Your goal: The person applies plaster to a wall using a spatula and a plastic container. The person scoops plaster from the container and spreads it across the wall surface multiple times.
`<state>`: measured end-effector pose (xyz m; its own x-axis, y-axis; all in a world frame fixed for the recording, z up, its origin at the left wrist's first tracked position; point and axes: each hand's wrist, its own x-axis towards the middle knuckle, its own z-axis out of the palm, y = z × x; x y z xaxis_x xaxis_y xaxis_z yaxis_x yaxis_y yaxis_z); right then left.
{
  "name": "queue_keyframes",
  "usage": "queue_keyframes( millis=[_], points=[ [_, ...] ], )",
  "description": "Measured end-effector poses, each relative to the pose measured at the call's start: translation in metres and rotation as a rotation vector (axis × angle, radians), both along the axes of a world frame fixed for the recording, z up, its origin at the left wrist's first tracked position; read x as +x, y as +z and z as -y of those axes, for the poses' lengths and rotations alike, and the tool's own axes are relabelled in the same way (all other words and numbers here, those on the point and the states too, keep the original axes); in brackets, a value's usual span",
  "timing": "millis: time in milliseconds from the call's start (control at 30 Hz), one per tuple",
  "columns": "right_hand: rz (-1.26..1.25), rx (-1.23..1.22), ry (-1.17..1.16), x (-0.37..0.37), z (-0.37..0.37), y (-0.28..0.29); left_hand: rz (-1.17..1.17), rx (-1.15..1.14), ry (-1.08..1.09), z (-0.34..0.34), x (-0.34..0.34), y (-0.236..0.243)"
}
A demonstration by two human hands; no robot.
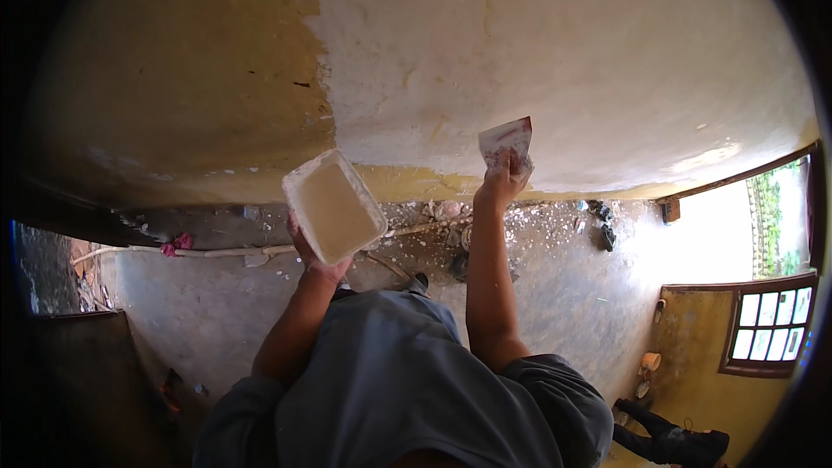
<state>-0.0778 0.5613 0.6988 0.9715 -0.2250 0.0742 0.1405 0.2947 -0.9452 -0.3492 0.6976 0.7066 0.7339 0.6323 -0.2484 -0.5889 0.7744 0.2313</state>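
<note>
Both my arms were raised in front of me, bare from the rolled grey sleeves down. Left forearm angled up and slightly inward, elbow bent; left hand (314, 253) palm-up, wrist cocked back, fingers spread under the flat load it carried, thumb side hidden beneath it. Right forearm stood nearly vertical, elbow low by my chest, reaching higher than the left. Right hand (503, 180) was clenched in a fist-like hold, knuckles toward me, fingers wrapped around what it gripped, which stuck up above the fist. The two hands were well apart.
</note>
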Motion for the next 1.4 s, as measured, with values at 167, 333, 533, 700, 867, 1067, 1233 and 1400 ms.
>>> queue_keyframes(
  millis=[167,333,533,700,867,1067,1233,1400],
  points=[
    [0.084,-0.394,-0.156,0.017,-0.041,-0.021,0.034,-0.002,-0.007,-0.006,-0.001,0.003],
    [0.321,-0.879,-0.158,-0.004,-0.066,-0.127,-0.028,0.042,-0.032,-0.010,-0.001,0.001],
    [0.055,-0.346,-0.076,0.004,-0.023,-0.065,-0.050,0.056,-0.008,-0.017,-0.009,-0.009],
    [0.156,-0.366,-0.081,0.011,-0.048,0.015,-0.085,0.072,-0.028,-0.016,-0.005,-0.007],
    [0.142,-0.525,0.280,-0.075,-0.089,-0.028,0.030,0.033,-0.020,-0.022,-0.001,-0.010],
    [0.117,-0.506,-0.105,-0.050,-0.061,0.039,-0.025,-0.046,-0.037,-0.018,0.003,-0.007],
    [0.367,-0.485,-0.170,-0.011,-0.070,0.072,0.113,-0.081,-0.111,-0.021,-0.004,-0.021],
    [0.618,-0.838,0.082,-0.069,-0.093,0.028,-0.053,-0.067,-0.057,-0.022,-0.001,-0.013]
  ],
)
